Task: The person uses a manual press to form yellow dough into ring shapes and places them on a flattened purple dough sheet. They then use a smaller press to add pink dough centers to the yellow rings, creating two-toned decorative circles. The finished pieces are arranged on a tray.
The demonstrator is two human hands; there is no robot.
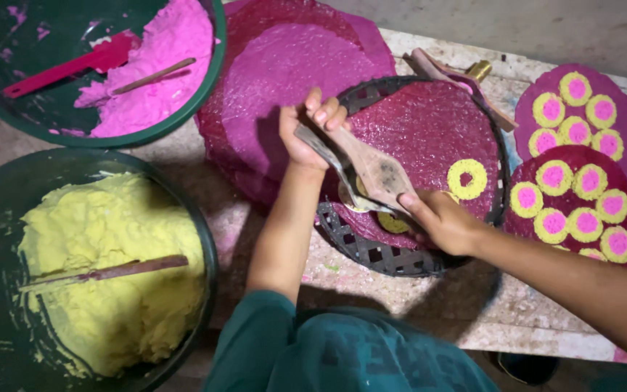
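Note:
My left hand (pixel 306 134) grips the upper end of a hinged wooden press (pixel 375 173). My right hand (pixel 440 221) holds its lower end. The press lies tilted over a dark magenta round sheet (pixel 429 127) that rests on a black woven tray (pixel 371 254). One yellow dough ring (pixel 467 178) sits on the sheet's right side. A second yellow ring (pixel 393 223) shows partly beneath the press, near my right hand.
A green basin of yellow dough (pixel 110 268) with a wooden stick stands at the left. Above it, a basin of pink dough (pixel 161 65) holds a red spatula (pixel 67 67). Magenta sheets (pixel 284 72) are stacked behind the tray. Two sheets with yellow-and-pink circles (pixel 582 210) lie at the right.

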